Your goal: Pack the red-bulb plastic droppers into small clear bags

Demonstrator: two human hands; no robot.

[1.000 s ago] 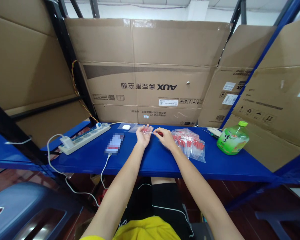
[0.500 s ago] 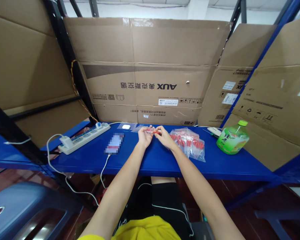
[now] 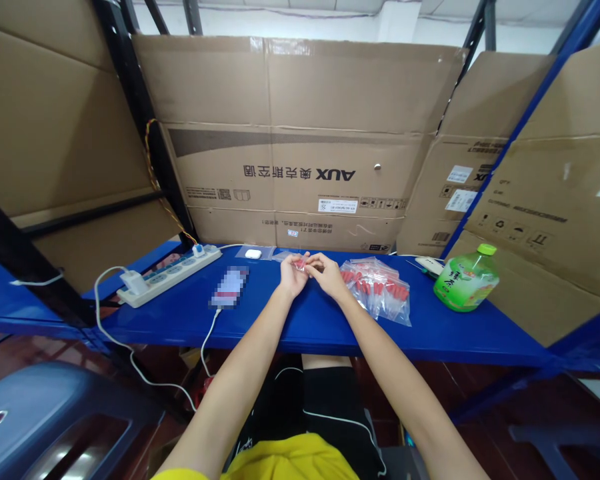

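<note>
My left hand (image 3: 292, 279) is closed around a small clear plastic bag (image 3: 282, 256) above the far middle of the blue table. A small red piece (image 3: 299, 265) shows at the bag, by the left fingers; its exact kind is too small to tell. My right hand (image 3: 326, 275) meets the left one, its thumb and fingertips pinched at the bag's near edge. Just right of my right hand lies a pile of clear zip bags (image 3: 380, 293) with red pieces inside.
A green bottle (image 3: 466, 280) stands at the right. Left of my hands lie a phone (image 3: 230, 287) on a white cable, a white earbud case (image 3: 253, 254) and a power strip (image 3: 167, 275). Cardboard panels (image 3: 305, 100) wall the back and sides of the blue table (image 3: 320, 333).
The red piece has moved left, from my right fingertips to the bag in my left hand. My right fingers now pinch at the bag's edge.
</note>
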